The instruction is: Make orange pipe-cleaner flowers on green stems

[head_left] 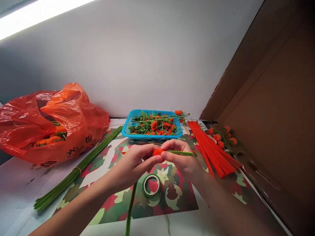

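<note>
overhead strip light, grey wall; patterned mat (172,193) on white table (17,186); left hand (134,162), right hand (180,157) pinch orange pompom (157,152).

An orange pom-pom flower (157,152) on a green stem (180,152) sits over a red, green and cream leaf-patterned mat (169,193), with 1 blue basket (130,126) at 12 o'clock, red-orange sticks (213,150) at 3 o'clock and an orange bag (71,114) at 10 o'clock.

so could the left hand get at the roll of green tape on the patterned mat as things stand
Probably yes: the roll of green tape lies open on the patterned mat, just below the left hand, nothing between them. But that hand pinches a small orange pompom.
</note>
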`<state>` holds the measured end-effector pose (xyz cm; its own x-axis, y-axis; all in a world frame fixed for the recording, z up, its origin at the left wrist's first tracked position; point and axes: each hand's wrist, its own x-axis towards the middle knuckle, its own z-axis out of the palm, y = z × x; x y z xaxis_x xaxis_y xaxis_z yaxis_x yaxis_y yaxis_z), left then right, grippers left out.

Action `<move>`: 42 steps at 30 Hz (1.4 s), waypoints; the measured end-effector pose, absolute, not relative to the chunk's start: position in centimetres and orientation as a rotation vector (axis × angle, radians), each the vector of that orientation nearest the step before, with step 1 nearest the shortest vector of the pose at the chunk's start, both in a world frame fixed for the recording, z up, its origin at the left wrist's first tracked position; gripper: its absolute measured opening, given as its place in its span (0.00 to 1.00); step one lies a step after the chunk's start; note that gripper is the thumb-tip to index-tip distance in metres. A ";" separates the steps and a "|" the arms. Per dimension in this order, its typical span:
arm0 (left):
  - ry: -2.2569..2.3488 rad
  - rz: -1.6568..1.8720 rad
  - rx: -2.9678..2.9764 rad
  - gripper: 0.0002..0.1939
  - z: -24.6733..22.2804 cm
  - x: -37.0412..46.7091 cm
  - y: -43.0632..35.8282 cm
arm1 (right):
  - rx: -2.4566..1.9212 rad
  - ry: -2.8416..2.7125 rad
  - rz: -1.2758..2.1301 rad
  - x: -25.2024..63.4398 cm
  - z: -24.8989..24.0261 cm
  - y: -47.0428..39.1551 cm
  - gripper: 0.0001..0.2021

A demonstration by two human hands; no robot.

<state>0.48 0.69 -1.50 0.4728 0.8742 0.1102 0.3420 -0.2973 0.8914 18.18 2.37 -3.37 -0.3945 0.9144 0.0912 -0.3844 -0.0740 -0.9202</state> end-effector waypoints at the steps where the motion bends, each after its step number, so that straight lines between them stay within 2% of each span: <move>1: 0.999 0.764 1.798 0.17 -1.6 0.5 0.7 | -0.666 -1.201 1.633 18.1 -3.4 2.4 0.07; 10: 0.849 0.727 1.516 0.17 -2.0 0.6 1.5 | -0.680 -1.355 1.482 18.8 -3.1 2.6 0.06; 15: 0.882 0.851 1.470 0.18 -2.5 0.6 2.0 | -0.759 -1.327 1.609 19.1 -3.3 3.1 0.19; 16: 0.892 0.868 1.457 0.18 -2.6 0.6 2.0 | -0.768 -1.316 1.613 19.0 -3.4 3.2 0.19; 19: 0.953 0.886 1.428 0.17 -3.0 0.6 2.2 | -0.780 -1.366 1.493 18.6 -3.7 3.5 0.10; 23: 1.012 0.835 1.401 0.19 -3.2 0.7 2.3 | -0.843 -1.362 1.394 18.1 -4.1 3.6 0.12; 28: 1.034 0.814 1.322 0.19 -3.4 0.9 2.4 | -0.929 -1.383 1.322 18.0 -4.2 3.6 0.08; 34: 0.928 0.797 1.017 0.15 -3.8 0.7 2.8 | -0.780 -1.574 1.239 18.8 -3.8 4.0 0.04; 38: 0.815 0.867 0.805 0.10 -3.2 0.7 2.9 | -0.873 -1.442 1.348 19.3 -3.3 4.0 0.09; 42: 0.815 0.923 0.758 0.09 -3.1 1.3 2.8 | -0.880 -1.359 1.529 19.4 -4.0 2.8 0.13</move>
<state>1.30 2.77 -3.08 0.3653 0.8919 -0.2666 -0.3743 0.4029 0.8352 19.40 2.75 -4.05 -0.3585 0.9324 0.0465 -0.1556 -0.0106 -0.9878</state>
